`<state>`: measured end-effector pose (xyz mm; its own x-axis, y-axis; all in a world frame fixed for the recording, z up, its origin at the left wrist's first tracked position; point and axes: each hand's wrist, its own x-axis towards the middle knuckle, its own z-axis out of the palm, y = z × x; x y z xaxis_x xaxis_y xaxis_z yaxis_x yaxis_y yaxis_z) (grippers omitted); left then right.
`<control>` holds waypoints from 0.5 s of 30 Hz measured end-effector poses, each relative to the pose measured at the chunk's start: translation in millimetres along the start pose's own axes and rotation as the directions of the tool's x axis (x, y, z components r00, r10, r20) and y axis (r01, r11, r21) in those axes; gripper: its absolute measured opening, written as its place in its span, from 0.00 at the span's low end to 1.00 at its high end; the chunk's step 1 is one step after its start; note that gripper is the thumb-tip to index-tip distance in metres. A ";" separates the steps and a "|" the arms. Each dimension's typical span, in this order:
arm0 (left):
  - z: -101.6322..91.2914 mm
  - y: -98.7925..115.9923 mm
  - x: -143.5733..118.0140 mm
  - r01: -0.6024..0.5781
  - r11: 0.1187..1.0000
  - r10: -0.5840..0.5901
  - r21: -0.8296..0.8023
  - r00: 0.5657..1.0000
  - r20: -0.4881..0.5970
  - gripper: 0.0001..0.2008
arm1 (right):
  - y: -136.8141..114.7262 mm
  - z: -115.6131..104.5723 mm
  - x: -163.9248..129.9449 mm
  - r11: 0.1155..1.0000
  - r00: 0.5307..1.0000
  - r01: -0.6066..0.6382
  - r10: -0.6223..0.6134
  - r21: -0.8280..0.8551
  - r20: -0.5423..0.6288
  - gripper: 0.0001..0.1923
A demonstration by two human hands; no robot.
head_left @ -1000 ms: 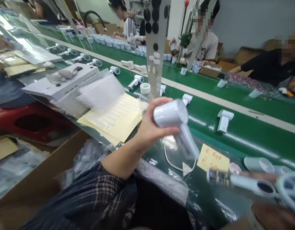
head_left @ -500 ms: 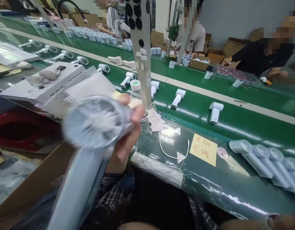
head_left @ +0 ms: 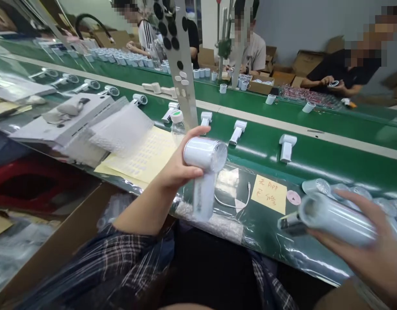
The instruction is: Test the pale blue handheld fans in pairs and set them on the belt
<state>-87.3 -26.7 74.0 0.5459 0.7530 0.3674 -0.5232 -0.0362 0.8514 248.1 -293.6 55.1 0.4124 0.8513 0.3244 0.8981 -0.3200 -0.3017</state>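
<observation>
My left hand [head_left: 175, 165] grips the round head of a pale blue handheld fan [head_left: 203, 172] wrapped in clear film, its handle pointing down over the table edge. My right hand [head_left: 376, 243] holds a second wrapped fan [head_left: 334, 217] lying sideways at the lower right, head end toward the left. Behind it several more wrapped fans [head_left: 317, 186] lie in a row on the green table. A yellow handwritten note [head_left: 268, 194] and a white cable [head_left: 232, 203] lie between my hands.
A green conveyor [head_left: 330, 157] carries white fan bodies [head_left: 286, 146]. A water bottle [head_left: 177, 122], a yellow label sheet [head_left: 143, 157] and a white box [head_left: 61, 118] lie to the left. A cardboard box [head_left: 56, 241] stands at lower left. Other people work across the belt.
My left hand swung its fan from close to the camera back out over the table edge. My right hand came back into view holding a second wrapped fan.
</observation>
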 end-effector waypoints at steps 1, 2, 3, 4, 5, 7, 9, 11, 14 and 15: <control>2.0 -8.0 3.1 0.023 0.999 -0.025 -0.045 0.999 -0.028 0.43 | -0.8 9.8 9.1 0.999 0.999 0.011 -0.010 -0.031 0.039 0.36; 4.1 -17.7 6.4 0.065 0.992 -0.072 -0.112 0.995 -0.067 0.41 | -1.0 22.2 18.5 0.996 0.996 0.014 -0.006 -0.090 0.086 0.35; 6.2 -28.6 9.6 0.125 0.972 -0.147 -0.197 0.984 -0.100 0.37 | -0.1 36.3 27.3 0.985 0.992 0.024 -0.002 -0.174 0.126 0.33; 8.4 -40.1 12.2 0.205 0.936 -0.247 -0.287 0.962 -0.119 0.33 | 2.4 50.8 34.4 0.964 0.990 0.043 -0.007 -0.261 0.138 0.29; 10.3 -51.5 14.1 0.297 0.882 -0.359 -0.366 0.926 -0.115 0.30 | 6.9 64.5 39.3 0.939 0.991 0.057 -0.011 -0.339 0.136 0.26; 12.8 -71.3 15.6 0.487 0.750 -0.561 -0.448 0.827 -0.041 0.24 | 21.1 85.2 41.9 0.897 0.998 0.051 -0.028 -0.438 0.058 0.21; 12.9 -84.1 14.7 0.607 0.657 -0.666 -0.447 0.745 0.035 0.24 | 37.8 93.8 38.4 0.880 0.998 -0.005 -0.029 -0.475 -0.063 0.20; 11.7 -88.7 12.6 0.612 0.654 -0.660 -0.445 0.749 0.059 0.23 | 50.3 91.5 36.8 0.878 0.991 -0.058 -0.007 -0.475 -0.134 0.22; 12.1 -84.1 8.9 0.507 0.716 -0.572 -0.479 0.820 0.011 0.20 | 53.4 81.1 57.3 0.914 0.994 -0.055 0.011 -0.401 -0.112 0.34; 13.2 -80.9 7.9 0.476 0.738 -0.542 -0.478 0.840 -0.001 0.25 | 50.5 79.3 72.4 0.932 0.997 -0.027 -0.001 -0.361 -0.077 0.37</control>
<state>-32.0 -26.5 13.0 0.7415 0.6532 -0.1534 -0.4394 0.6456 0.6246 311.2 -215.2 -7.8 0.4223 0.8172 0.3922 0.8814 -0.4713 0.0331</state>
